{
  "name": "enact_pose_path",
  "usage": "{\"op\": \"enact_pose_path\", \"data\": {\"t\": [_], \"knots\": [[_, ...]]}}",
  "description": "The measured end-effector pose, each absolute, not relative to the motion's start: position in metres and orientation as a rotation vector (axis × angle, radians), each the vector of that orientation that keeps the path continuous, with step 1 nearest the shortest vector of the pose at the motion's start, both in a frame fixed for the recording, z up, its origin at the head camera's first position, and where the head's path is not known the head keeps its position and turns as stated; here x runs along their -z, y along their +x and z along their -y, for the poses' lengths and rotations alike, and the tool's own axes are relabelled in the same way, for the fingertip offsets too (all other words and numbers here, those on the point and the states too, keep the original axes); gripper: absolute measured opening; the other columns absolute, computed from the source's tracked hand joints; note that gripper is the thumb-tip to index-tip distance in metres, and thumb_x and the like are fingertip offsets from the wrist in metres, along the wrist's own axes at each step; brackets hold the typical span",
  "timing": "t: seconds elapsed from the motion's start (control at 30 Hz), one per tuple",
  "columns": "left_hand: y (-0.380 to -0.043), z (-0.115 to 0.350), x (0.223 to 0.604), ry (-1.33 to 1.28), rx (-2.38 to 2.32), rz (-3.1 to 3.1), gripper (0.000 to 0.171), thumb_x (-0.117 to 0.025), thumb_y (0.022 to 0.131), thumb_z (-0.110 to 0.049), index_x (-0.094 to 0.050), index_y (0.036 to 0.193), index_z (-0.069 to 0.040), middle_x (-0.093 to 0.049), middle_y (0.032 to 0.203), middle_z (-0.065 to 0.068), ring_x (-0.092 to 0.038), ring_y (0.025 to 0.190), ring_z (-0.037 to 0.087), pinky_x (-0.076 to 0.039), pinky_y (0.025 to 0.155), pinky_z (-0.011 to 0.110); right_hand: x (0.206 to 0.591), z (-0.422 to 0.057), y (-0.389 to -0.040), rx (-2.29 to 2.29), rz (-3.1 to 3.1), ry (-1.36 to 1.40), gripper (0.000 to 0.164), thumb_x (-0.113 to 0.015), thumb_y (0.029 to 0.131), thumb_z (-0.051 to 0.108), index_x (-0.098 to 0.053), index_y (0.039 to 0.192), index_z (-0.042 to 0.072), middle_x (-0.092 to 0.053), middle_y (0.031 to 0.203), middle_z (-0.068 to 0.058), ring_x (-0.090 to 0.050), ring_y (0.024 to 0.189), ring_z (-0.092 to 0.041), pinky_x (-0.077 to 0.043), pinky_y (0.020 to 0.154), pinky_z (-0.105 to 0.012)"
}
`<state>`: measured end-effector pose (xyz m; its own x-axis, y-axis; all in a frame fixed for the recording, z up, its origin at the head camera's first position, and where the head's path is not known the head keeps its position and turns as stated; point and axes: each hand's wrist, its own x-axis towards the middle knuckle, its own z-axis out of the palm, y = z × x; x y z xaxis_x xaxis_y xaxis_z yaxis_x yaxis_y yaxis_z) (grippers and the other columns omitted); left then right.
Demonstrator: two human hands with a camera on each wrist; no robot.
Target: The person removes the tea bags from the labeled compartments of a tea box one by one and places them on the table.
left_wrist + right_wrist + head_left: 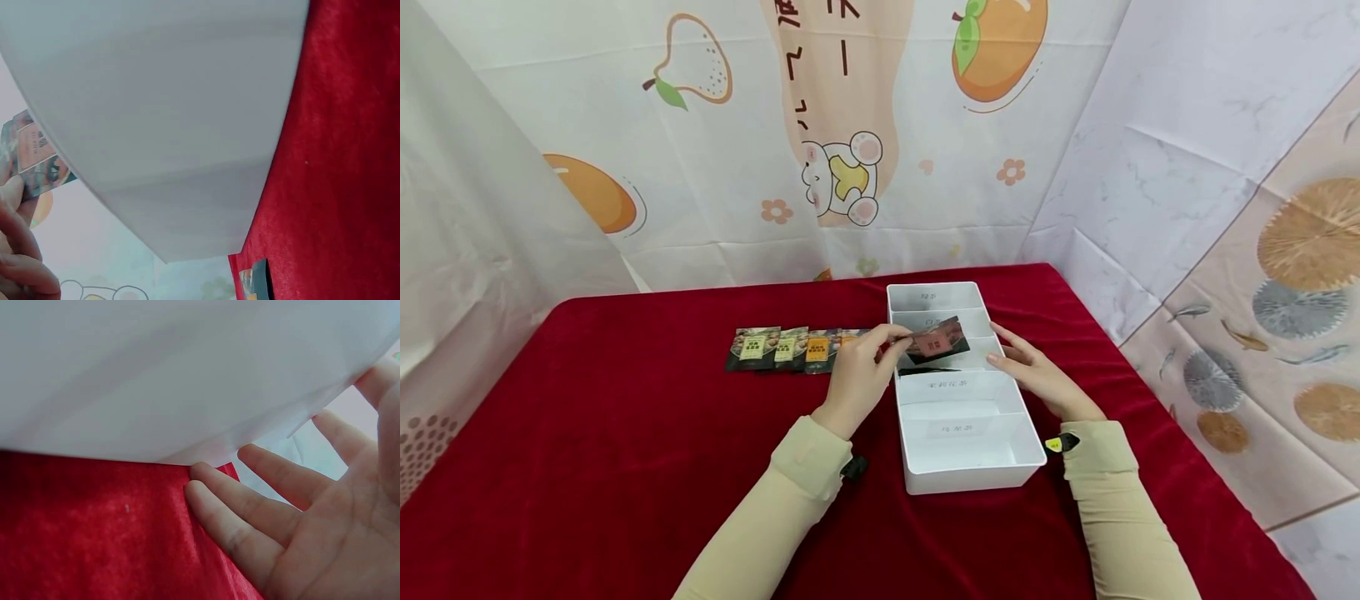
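Note:
My left hand point(860, 377) pinches a dark flat packet with a red label point(938, 340) by its left end, tilted over the middle of a white divided box point(970, 482). The left wrist view also shows this packet point(39, 156) beyond the box's side wall, with the thumb on its edge. Against the box's right side rests my right hand point(1037, 372), its fingers spread. In the right wrist view, straight fingers point(275, 472) touch the white wall from outside. Another dark packet point(928, 372) lies in a middle compartment, mostly hidden.
Left of the box, several dark packets with yellow and orange labels point(760, 348) lie in an overlapping row on the red cloth point(625, 433). Handwritten labels mark the box's compartments. A printed curtain point(715, 192) hangs behind the table, with another sheet point(1247, 250) to the right.

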<state>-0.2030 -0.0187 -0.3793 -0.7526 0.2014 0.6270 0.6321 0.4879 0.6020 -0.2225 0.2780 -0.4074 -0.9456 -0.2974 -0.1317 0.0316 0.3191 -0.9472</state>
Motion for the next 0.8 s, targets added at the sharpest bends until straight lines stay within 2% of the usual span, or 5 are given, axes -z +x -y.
{"op": "enact_pose_path", "data": {"t": [0.2,0.43,0.53,0.73,0.8], "knots": [[-0.2,0.024,0.371,-0.601,1.378,2.163,0.015,-0.067,0.096,-0.02,-0.071,0.106,-0.009,-0.057,0.059,0.004,-0.046,0.044,0.01,-0.038,0.043,0.024,0.407,-0.278,-0.223,1.662,-2.308,-0.246,0.071,-0.057,0.101,0.03,-0.018,0.16,0.026,-0.037,0.153,-0.026,-0.063,0.108,-0.015,-0.052,0.088,-0.03],[-0.199,0.036,0.363,-0.448,1.679,2.111,0.021,-0.068,0.095,-0.026,-0.069,0.11,-0.011,-0.073,0.088,0.01,-0.052,0.046,0.018,-0.041,0.044,0.026,0.409,-0.279,-0.224,1.654,-2.317,-0.226,0.071,-0.058,0.101,0.031,-0.019,0.16,0.026,-0.038,0.153,-0.024,-0.062,0.11,-0.016,-0.052,0.09,-0.031],[-0.202,0.043,0.36,-0.4,1.708,2.102,0.022,-0.068,0.095,-0.027,-0.068,0.108,-0.01,-0.074,0.088,0.011,-0.052,0.046,0.015,-0.04,0.044,0.026,0.41,-0.278,-0.224,1.654,-2.315,-0.224,0.071,-0.059,0.1,0.032,-0.019,0.16,0.026,-0.038,0.153,-0.024,-0.062,0.11,-0.015,-0.052,0.09,-0.031],[-0.21,0.06,0.356,-0.319,1.752,2.116,0.023,-0.07,0.094,-0.028,-0.07,0.105,-0.008,-0.074,0.087,0.012,-0.05,0.046,0.026,-0.043,0.047,0.027,0.41,-0.278,-0.224,1.658,-2.308,-0.229,0.072,-0.059,0.1,0.031,-0.018,0.16,0.025,-0.037,0.153,-0.024,-0.062,0.109,-0.013,-0.052,0.09,-0.031],[-0.214,0.067,0.356,-0.283,1.792,2.149,0.023,-0.07,0.094,-0.028,-0.07,0.106,-0.008,-0.074,0.088,0.011,-0.05,0.046,0.024,-0.045,0.048,0.027,0.409,-0.278,-0.224,1.671,-2.299,-0.222,0.072,-0.059,0.1,0.031,-0.019,0.16,0.025,-0.038,0.153,-0.024,-0.063,0.108,-0.013,-0.052,0.089,-0.031]]}}
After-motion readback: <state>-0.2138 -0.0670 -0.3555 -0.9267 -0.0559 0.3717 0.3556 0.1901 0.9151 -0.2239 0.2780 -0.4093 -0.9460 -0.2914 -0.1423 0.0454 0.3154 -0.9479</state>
